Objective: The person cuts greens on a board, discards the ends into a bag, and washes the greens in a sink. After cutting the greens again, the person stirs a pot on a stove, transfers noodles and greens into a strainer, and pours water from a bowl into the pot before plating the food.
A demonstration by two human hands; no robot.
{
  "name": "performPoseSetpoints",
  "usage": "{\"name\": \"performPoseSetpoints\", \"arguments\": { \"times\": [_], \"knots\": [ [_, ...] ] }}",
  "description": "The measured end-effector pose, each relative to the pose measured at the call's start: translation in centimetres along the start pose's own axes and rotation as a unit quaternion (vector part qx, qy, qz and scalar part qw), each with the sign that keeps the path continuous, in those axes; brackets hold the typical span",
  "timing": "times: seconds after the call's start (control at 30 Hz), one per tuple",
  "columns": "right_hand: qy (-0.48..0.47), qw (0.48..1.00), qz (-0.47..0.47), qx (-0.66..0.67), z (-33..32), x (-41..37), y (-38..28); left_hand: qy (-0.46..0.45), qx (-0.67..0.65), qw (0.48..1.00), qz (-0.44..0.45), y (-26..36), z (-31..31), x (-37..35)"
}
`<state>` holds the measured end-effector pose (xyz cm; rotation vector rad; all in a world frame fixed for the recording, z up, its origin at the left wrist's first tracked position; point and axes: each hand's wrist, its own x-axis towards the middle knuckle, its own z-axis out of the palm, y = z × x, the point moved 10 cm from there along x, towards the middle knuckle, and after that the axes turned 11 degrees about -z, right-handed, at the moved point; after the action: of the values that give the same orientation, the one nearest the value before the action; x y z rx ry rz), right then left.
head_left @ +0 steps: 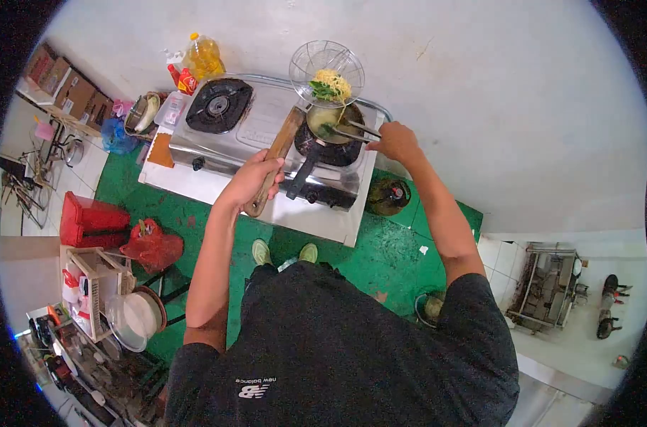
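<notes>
At the far left end of the counter [327,222], one large bottle of yellow oil [204,58] stands behind a red pack [187,81] whose print is too small to read. Beside them is one silver stove [266,107] with two burners. The left burner [219,105] is black, with nothing standing on it; lettering on the stove's top cannot be made out.

Nearer, the left hand [256,179] has a closed grip around the worn brown wooden handle [286,136] of one strainer [315,62]. Below, the dark shirt [338,349] reads "new balance", upside down, with its logo. Two pale shoes [261,252] stand on the green floor [402,245].

The strainer, round and of open wire, is at the far side of the pot [322,117], carrying one tangle of yellow noodles [334,82] and a clump of dark green leaves [325,92]. The one pot, on the right burner [345,153], holds cloudy liquid and some greens.

Rightmost, the right hand [396,142] grips a two-pronged grey utensil [359,132], tongs or chopsticks, its tips over the pot.
</notes>
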<state>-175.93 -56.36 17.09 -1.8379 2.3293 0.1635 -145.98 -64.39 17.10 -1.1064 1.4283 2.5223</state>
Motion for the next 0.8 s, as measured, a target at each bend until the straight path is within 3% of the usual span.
{"name": "performPoseSetpoints", "arguments": {
  "times": [0.27, 0.5, 0.7, 0.8],
  "knots": [
    [-0.003, 1.000, -0.024, -0.016, -1.9, -0.5, 0.6, 0.001, -0.003, 1.000, 0.000, -0.4, -0.7, 0.7],
    [-0.042, 0.999, 0.016, -0.013, -8.3, -3.1, 0.8, 0.018, 0.023, 1.000, 0.009, -0.6, -1.5, 1.3],
    [0.003, 0.999, -0.044, 0.004, -14.6, -4.3, 1.0, 0.023, 0.014, 1.000, 0.007, -0.9, -1.7, 1.5],
    [0.110, 0.991, -0.074, -0.011, -18.9, -4.4, 0.7, 0.028, 0.013, 1.000, -0.001, -0.8, -1.5, 1.1]
  ]
}}
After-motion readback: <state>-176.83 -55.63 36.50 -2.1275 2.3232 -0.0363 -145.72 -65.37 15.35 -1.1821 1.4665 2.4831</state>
